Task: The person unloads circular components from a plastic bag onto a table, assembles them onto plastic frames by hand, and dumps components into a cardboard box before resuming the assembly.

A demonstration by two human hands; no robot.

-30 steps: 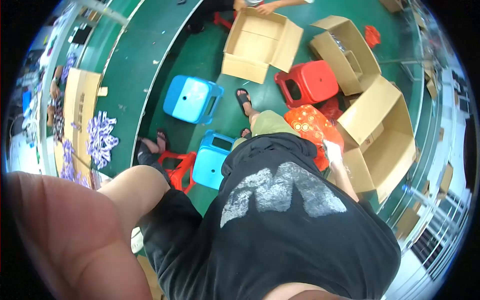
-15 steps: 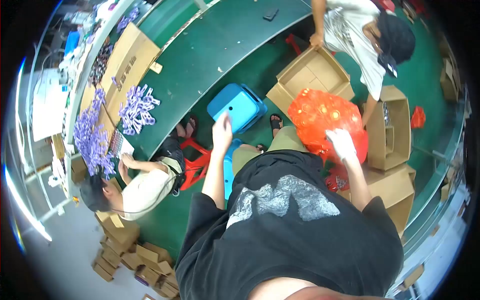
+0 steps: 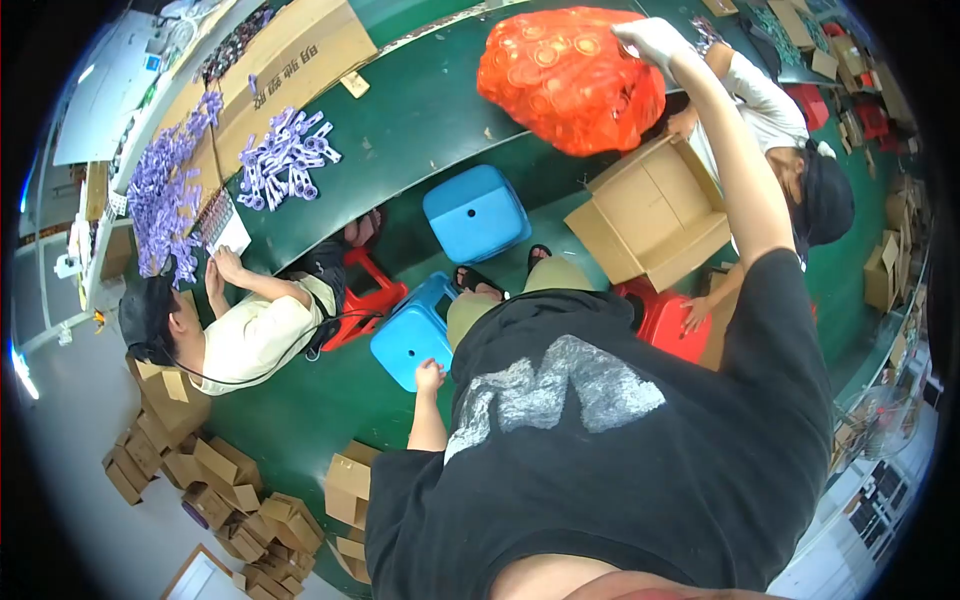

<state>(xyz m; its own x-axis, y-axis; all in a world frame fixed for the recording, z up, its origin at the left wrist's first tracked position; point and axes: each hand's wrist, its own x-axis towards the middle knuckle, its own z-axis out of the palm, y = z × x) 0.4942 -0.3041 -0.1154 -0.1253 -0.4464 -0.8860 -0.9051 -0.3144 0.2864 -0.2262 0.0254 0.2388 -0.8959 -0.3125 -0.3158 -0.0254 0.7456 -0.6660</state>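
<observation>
My right hand (image 3: 655, 42), in a white glove, grips the top right end of a full orange-red plastic bag (image 3: 570, 80). The bag is over the green table (image 3: 420, 95) at the top; whether it rests there I cannot tell. Ring-like shapes show through its side. Low in front of my body, my left hand (image 3: 430, 376) hangs beside a blue stool (image 3: 412, 335), its fingers curled and too small to read clearly. A second blue stool (image 3: 477, 212) stands by the table's edge.
At right, a person in a white shirt (image 3: 765, 110) holds an open carton (image 3: 660, 205) and touches a red stool (image 3: 670, 320). At left, another person (image 3: 260, 330) sits near purple clips (image 3: 285, 160) on the table. Cartons (image 3: 240, 500) lie at lower left.
My right hand has lifted the orange-red bag up and forward to the table. My left hand has dropped back toward my body. The other person's carton has shifted right and down in view.
</observation>
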